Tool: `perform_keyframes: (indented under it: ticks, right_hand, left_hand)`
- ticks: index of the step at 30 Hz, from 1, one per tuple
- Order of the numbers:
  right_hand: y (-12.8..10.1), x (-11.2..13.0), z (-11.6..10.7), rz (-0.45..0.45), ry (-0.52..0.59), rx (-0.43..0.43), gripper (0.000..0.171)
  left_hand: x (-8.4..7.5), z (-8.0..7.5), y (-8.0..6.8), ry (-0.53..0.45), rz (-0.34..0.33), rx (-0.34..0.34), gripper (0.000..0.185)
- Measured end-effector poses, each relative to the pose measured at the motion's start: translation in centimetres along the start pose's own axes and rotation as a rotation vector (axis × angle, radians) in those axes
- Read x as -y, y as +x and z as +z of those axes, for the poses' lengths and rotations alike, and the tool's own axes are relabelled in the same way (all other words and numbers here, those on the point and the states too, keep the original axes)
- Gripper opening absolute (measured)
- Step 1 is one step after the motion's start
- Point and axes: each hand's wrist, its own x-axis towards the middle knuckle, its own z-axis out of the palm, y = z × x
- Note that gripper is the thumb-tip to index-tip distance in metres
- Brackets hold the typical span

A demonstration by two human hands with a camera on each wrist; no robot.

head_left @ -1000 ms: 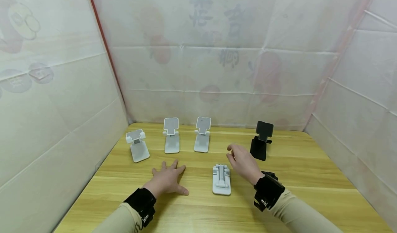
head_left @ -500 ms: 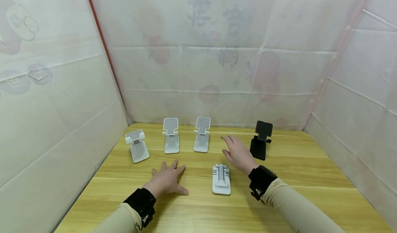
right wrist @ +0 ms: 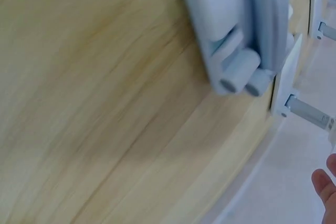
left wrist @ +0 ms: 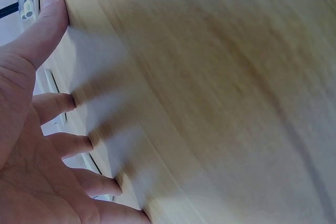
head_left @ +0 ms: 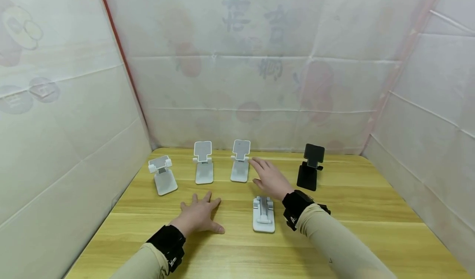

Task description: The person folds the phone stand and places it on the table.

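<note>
Wooden table point(head_left: 352, 213) boxed in by white sheeting on three sides. Right hand point(head_left: 271, 179) holds nothing: fingers straight, loosely spread, tips just beside the upright white stand point(head_left: 240, 161) third from the left in the far-edge row; contact can't be confirmed. Left hand point(head_left: 199, 213) lies flat, palm down, fingers splayed on bare wood near the front, likely as a brace. Folded white stand point(head_left: 264, 214) lies flat under the right wrist. Two more white stands point(head_left: 203, 163) point(head_left: 162, 176) sit toward the far left corner, black stand point(head_left: 311, 167) toward the far right. Nothing blocks the reach.
</note>
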Motion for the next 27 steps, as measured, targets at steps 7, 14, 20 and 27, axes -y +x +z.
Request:
perform_keyframes:
  ticks: [7,14,20,27]
  right_hand:
    - [2.0,0.5,0.9,-0.028,-0.066,-0.058,0.075]
    - [3.2,1.8,0.7,-0.037,-0.091,-0.029,0.078]
    - [3.7,2.2,1.5,-0.036,-0.154,0.059,0.085]
    - [3.8,2.2,2.3,-0.048,-0.141,0.051,0.08]
  left_hand:
    - [0.1,-0.1,0.0,0.0,-0.007,0.008,0.103]
    - [0.0,-0.1,0.1,0.0,-0.001,0.004,0.104]
    - [0.0,-0.2,0.1,0.003,-0.001,0.008,0.104]
    - [0.1,-0.1,0.2,0.008,0.004,0.006,0.104]
